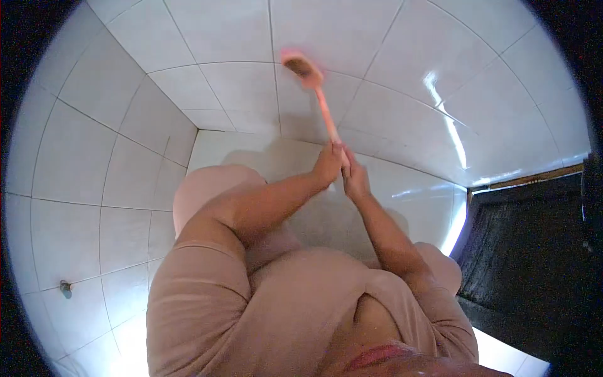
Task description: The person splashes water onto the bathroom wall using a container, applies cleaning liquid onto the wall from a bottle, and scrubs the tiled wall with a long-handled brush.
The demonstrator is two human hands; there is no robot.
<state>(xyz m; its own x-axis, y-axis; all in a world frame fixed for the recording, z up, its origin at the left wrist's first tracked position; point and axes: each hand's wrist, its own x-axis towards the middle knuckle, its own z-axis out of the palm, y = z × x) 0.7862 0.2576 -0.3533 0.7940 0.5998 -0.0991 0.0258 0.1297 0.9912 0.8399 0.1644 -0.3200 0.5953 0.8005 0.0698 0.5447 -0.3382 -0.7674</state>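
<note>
A long-handled pink brush [325,112] slants up and to the left, in front of the white tiled wall. Its oval head shows a brown patch in the middle and is slightly blurred, so I cannot tell exactly where it touches the tiles. My left hand [327,166] is closed around the lower part of the handle. Just beside it, my right hand [357,180] grips the handle near its end. Both forearms reach forward, and the fingers are partly hidden by the hands themselves.
Tiled walls rise ahead and on the left, where a small metal tap or fitting [66,289] sticks out. To the right stands a dark door [521,242] with a wooden frame edge [531,178]. Pale floor [320,217] lies between my knees.
</note>
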